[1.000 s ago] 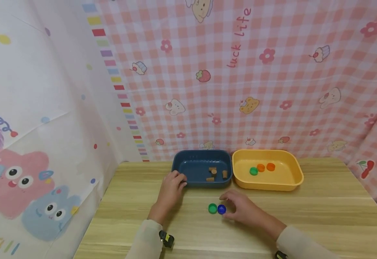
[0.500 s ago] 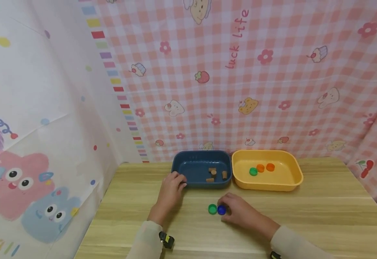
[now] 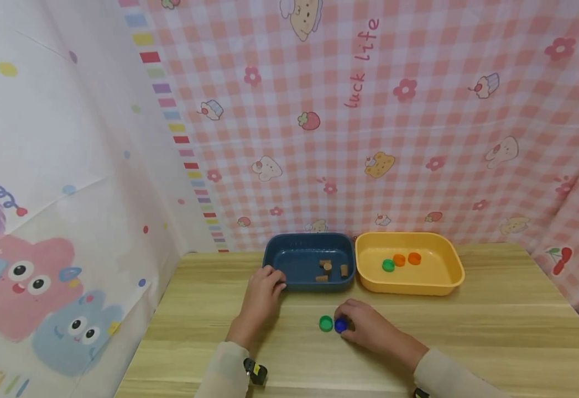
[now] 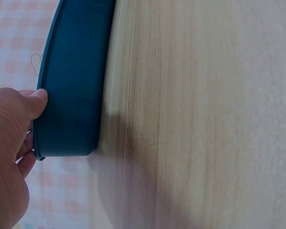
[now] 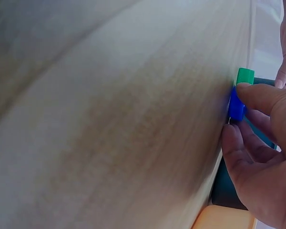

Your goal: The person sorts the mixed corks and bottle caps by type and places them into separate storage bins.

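Observation:
My left hand [image 3: 261,293] grips the near left corner of a dark blue tray [image 3: 291,264]. In the left wrist view its thumb [image 4: 37,100] lies on the tray's outer wall, with the fingers partly hidden behind the rim. On the table, my right hand [image 3: 371,327] pinches a small blue bottle cap [image 3: 340,325] between thumb and fingers. Just left of that sits a green bottle cap [image 3: 325,324]. From the right wrist, the thumb covers part of the blue cap [image 5: 236,107], and the green cap [image 5: 246,75] shows beyond it.
Several brown cork-like pieces [image 3: 344,271] lie in the dark blue tray. Beside it stands a yellow tray [image 3: 441,271] with a green cap [image 3: 388,266] and two orange caps [image 3: 415,258]. A checked pink cloth [image 3: 329,143] hangs behind the wooden table [image 3: 493,309].
My right hand's fingers have closed in from the right around the blue cap, which now stands slightly apart from the green one. The left hand stays on the tray's corner.

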Demonstrator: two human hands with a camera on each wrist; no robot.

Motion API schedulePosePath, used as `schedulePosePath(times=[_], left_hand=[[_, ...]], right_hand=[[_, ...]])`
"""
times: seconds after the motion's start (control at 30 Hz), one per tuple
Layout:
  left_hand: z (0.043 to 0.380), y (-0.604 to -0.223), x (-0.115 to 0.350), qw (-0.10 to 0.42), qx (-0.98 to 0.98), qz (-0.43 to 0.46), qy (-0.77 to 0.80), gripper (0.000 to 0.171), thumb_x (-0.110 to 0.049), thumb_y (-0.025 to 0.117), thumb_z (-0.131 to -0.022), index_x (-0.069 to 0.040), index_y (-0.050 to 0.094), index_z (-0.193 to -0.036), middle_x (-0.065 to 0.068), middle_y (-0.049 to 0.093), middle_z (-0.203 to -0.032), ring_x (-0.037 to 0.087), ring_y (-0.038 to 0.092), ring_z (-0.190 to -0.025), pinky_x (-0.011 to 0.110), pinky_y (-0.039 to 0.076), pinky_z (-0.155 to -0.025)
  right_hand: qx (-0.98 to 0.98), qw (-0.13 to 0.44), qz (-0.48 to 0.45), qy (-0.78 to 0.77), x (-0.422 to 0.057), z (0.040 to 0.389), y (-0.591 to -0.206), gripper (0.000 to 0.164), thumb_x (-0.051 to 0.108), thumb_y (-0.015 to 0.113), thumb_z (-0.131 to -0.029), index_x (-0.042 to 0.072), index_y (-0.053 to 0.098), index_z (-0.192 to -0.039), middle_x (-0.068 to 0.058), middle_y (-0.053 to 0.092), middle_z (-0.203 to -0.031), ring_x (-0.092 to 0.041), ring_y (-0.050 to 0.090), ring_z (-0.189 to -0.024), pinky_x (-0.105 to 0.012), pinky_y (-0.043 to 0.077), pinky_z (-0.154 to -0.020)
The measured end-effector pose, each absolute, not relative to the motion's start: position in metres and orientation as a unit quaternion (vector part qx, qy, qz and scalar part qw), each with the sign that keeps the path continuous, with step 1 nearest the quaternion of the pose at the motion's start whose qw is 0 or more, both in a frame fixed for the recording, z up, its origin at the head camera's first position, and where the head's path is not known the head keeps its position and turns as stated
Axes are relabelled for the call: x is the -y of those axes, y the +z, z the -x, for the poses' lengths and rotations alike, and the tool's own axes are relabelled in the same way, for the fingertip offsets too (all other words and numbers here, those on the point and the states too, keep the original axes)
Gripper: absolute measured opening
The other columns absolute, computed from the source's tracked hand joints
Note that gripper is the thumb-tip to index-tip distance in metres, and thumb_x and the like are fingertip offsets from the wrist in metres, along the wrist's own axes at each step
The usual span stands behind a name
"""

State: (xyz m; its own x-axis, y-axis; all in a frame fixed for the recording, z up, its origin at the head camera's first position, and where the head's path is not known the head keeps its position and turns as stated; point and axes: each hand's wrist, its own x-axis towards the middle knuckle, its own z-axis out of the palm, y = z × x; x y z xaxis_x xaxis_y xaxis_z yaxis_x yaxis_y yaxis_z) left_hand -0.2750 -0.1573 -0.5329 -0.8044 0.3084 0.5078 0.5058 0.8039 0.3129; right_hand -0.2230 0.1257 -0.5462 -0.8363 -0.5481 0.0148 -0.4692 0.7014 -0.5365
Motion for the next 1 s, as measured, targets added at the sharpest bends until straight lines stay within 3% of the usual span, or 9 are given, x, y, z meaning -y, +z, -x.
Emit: schedulePosePath(times=[0.7,1.0], left_hand=[[0.276,-0.535,0.157,0.222,0.923,0.218,-0.227,0.007,-0.012,0.073,-0.085,-0.017,0.068,-0.087,-0.002,0.058,-0.084,0.019,0.054,-0.081,0.041,0.045,-0.078],[0.277,-0.536,0.158,0.214,0.925,0.217,-0.226,0.006,-0.013,0.072,-0.086,-0.017,0.068,-0.088,-0.003,0.057,-0.085,0.018,0.054,-0.081,0.039,0.044,-0.078]], right_hand=[[-0.913,0.081,0.255,-0.308,-0.13,0.218,-0.539,0.024,0.017,0.074,-0.084,0.015,0.067,-0.107,0.005,0.063,-0.106,-0.01,0.058,-0.094,-0.035,0.053,-0.086],[-0.91,0.093,0.203,-0.348,-0.139,0.218,-0.535,0.028,0.014,0.075,-0.083,0.016,0.066,-0.109,0.007,0.061,-0.105,-0.01,0.057,-0.094,-0.035,0.054,-0.085]])
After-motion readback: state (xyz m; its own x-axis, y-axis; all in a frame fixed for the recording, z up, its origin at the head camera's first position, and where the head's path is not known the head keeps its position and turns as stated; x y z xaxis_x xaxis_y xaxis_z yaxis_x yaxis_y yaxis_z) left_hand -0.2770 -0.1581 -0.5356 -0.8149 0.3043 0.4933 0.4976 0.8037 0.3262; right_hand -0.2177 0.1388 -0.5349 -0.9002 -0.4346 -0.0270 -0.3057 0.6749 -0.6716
